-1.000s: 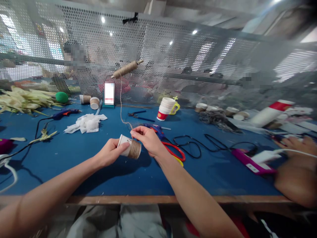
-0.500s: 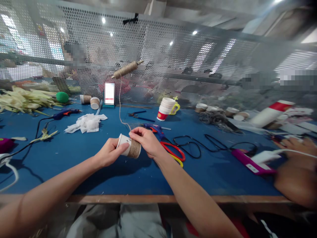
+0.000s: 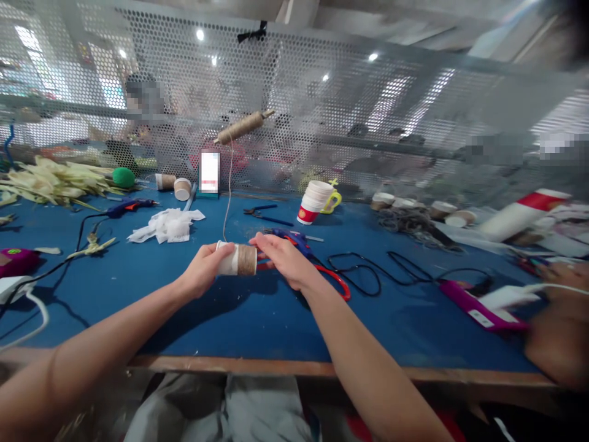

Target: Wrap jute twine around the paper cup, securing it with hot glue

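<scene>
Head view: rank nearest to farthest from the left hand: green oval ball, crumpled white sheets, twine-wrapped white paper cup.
1. Twine-wrapped white paper cup: held in the left hand.
2. Crumpled white sheets: beyond the hand, slightly left.
3. Green oval ball: farther back, left.

From here I cannot see the far side of the cup (image 3: 230, 260), where most fingers of the left hand (image 3: 202, 267) are hidden. The twine (image 3: 228, 209) reaches the cup's upper edge, and there I lose it. Whether the right hand (image 3: 283, 255) touches the cup, I cannot tell; it covers part of the scissors (image 3: 338, 281). A co-worker's hand (image 3: 568, 279) is blurred for me and cut by the right edge. The left edge cuts the husks (image 3: 59, 181). The phone (image 3: 210, 172) I cannot read.
</scene>
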A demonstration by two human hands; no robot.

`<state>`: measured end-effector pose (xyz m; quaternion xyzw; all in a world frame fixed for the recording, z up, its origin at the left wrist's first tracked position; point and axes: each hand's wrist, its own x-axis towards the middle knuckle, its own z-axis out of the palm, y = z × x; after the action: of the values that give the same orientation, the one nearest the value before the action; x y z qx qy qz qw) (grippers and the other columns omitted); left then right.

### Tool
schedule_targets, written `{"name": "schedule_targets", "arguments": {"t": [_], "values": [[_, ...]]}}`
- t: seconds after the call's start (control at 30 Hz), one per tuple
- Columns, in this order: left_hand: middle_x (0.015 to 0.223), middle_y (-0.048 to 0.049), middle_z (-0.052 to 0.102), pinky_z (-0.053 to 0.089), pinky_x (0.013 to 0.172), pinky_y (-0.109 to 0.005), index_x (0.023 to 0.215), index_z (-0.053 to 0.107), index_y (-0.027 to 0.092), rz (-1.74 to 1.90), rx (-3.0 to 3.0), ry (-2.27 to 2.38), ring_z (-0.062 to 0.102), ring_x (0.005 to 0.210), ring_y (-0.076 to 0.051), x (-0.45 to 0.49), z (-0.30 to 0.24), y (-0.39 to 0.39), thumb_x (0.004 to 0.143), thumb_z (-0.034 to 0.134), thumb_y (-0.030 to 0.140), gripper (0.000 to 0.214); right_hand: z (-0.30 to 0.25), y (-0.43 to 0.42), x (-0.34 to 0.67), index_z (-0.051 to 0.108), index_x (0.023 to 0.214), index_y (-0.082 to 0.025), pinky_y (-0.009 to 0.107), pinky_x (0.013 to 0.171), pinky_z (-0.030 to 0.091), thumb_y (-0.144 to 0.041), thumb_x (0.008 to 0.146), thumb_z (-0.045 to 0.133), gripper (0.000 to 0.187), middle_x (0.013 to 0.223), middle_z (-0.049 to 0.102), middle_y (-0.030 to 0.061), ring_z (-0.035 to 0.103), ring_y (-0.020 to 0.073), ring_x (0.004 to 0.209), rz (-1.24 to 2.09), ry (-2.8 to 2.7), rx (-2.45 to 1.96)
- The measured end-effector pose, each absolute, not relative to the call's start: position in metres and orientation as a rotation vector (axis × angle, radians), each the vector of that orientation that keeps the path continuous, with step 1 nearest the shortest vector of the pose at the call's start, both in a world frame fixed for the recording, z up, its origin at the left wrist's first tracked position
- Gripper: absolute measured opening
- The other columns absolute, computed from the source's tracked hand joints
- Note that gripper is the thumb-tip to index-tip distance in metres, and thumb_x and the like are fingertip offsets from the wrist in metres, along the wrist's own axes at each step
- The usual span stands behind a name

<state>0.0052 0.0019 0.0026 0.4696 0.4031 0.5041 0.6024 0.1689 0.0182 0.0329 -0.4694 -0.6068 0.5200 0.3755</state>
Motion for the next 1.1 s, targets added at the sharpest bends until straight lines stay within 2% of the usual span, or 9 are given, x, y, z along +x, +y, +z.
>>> {"name": "schedule_targets", "arguments": {"t": [0.1, 0.2, 0.33, 0.43, 0.63, 0.8, 0.93, 1.1], "values": [[0.059, -0.0036, 0.06, 0.037, 0.05, -0.021, 0.075, 0.064, 0.007, 1.172, 1.032, 0.949, 0.05, 0.051, -0.01, 0.004, 0.003, 0.005, 0.066, 0.061, 0.044, 0.038, 0.035, 0.014, 0.17, 0.059, 0.088, -0.017, 0.028, 0.054, 0.048, -0.05, 0.064, 0.064, 0.041, 0.078, 0.059, 0.0041, 0.055, 0.0147, 0.067, 1.346, -1.72, -1.183], [0.067, -0.0059, 0.064, 0.041, 0.056, -0.022, 0.079, 0.064, 0.007, 1.143, 1.015, 0.834, 0.055, 0.057, -0.012, 0.002, 0.006, 0.005, 0.066, 0.063, 0.042, 0.037, 0.035, 0.013, 0.17, 0.059, 0.088, -0.017, 0.03, 0.055, 0.05, -0.047, 0.065, 0.065, 0.038, 0.076, 0.058, 0.0037, 0.055, 0.0144, 0.067, 1.363, -1.723, -1.145], [0.086, -0.01, 0.067, 0.043, 0.07, -0.026, 0.092, 0.063, 0.008, 1.092, 1.145, 0.751, 0.059, 0.073, -0.015, -0.002, 0.011, 0.005, 0.056, 0.072, 0.025, 0.04, 0.035, 0.015, 0.17, 0.06, 0.084, -0.016, 0.031, 0.056, 0.052, -0.044, 0.065, 0.065, 0.034, 0.074, 0.058, 0.0035, 0.055, 0.0145, 0.068, 1.414, -1.63, -1.118], [0.091, -0.0103, 0.067, 0.043, 0.075, -0.027, 0.094, 0.063, 0.008, 1.056, 1.22, 0.753, 0.059, 0.078, -0.016, -0.005, 0.011, 0.006, 0.055, 0.073, 0.02, 0.043, 0.035, 0.015, 0.169, 0.06, 0.082, -0.017, 0.03, 0.056, 0.052, -0.043, 0.063, 0.068, 0.034, 0.072, 0.058, 0.0029, 0.055, 0.0148, 0.068, 1.428, -1.6, -1.12], [0.08, -0.0073, 0.067, 0.044, 0.072, -0.027, 0.088, 0.063, 0.007, 1.12, 1.23, 0.815, 0.058, 0.07, -0.014, -0.003, 0.009, 0.006, 0.053, 0.073, 0.022, 0.039, 0.034, 0.014, 0.166, 0.058, 0.086, -0.016, 0.03, 0.057, 0.052, -0.043, 0.064, 0.066, 0.036, 0.08, 0.059, 0.0042, 0.057, 0.0151, 0.071, 1.372, -1.629, -1.1], [0.079, -0.0066, 0.067, 0.044, 0.071, -0.027, 0.088, 0.064, 0.008, 1.141, 1.315, 0.836, 0.059, 0.071, -0.016, -0.001, 0.012, 0.002, 0.053, 0.074, 0.026, 0.041, 0.036, 0.014, 0.168, 0.056, 0.094, -0.017, 0.03, 0.06, 0.051, -0.038, 0.066, 0.066, 0.036, 0.092, 0.06, 0.0058, 0.058, 0.0141, 0.071, 1.347, -1.69, -1.046], [0.083, -0.0073, 0.067, 0.043, 0.072, -0.026, 0.088, 0.065, 0.01, 1.054, 1.374, 0.812, 0.059, 0.074, -0.016, -0.007, 0.019, 0.002, 0.055, 0.073, 0.024, 0.037, 0.04, 0.013, 0.173, 0.054, 0.101, -0.019, 0.034, 0.071, 0.049, -0.033, 0.065, 0.067, 0.041, 0.099, 0.06, 0.0069, 0.059, 0.0162, 0.08, 1.225, -1.783, -0.985], [0.082, -0.0083, 0.066, 0.043, 0.068, -0.025, 0.088, 0.065, 0.008, 1.073, 1.146, 0.722, 0.058, 0.07, -0.014, -0.014, 0.026, 0.005, 0.054, 0.072, 0.021, 0.037, 0.042, 0.006, 0.173, 0.049, 0.106, -0.022, 0.036, 0.081, 0.046, -0.026, 0.065, 0.068, 0.045, 0.102, 0.057, 0.0064, 0.056, 0.0176, 0.09, 1.038, -1.872, -0.921]]}}
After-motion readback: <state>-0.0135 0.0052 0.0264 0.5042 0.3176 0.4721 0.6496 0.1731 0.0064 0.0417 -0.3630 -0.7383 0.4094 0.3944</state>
